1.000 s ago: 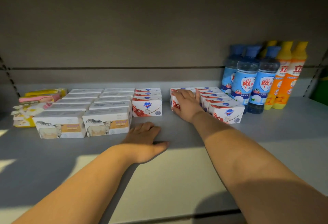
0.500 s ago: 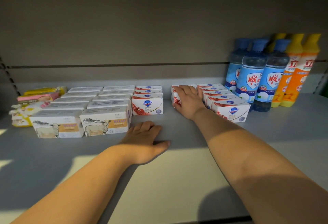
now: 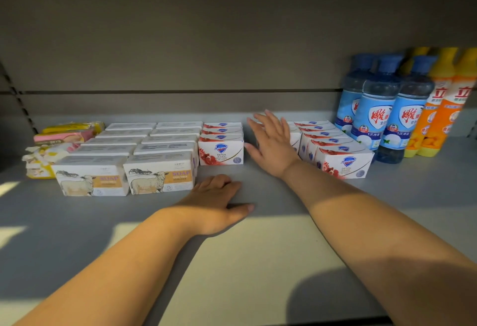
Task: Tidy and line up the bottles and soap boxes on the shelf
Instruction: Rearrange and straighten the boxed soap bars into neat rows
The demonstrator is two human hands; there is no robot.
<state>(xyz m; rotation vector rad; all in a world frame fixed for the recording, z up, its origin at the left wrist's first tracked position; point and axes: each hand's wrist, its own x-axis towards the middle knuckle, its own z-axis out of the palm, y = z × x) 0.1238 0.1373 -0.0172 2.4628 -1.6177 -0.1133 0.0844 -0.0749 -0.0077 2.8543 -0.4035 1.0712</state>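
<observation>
Matt grey shelf (image 3: 258, 274), glossy cardboard soap boxes (image 3: 221, 154).

Blue bottles (image 3: 371, 119), orange bottles (image 3: 449, 119), grey shelf (image 3: 413, 196)

Dim, patchy sunlight, wide-angle edge distortion

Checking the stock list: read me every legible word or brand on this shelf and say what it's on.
"Safeguard": front red-and-white soap box.
"DETOX": same box.
"SOAP": sheep soap boxes.
"雕": blue bottles.
"立": orange bottles.
Smaller print everywhere: too blurred to read.
</observation>
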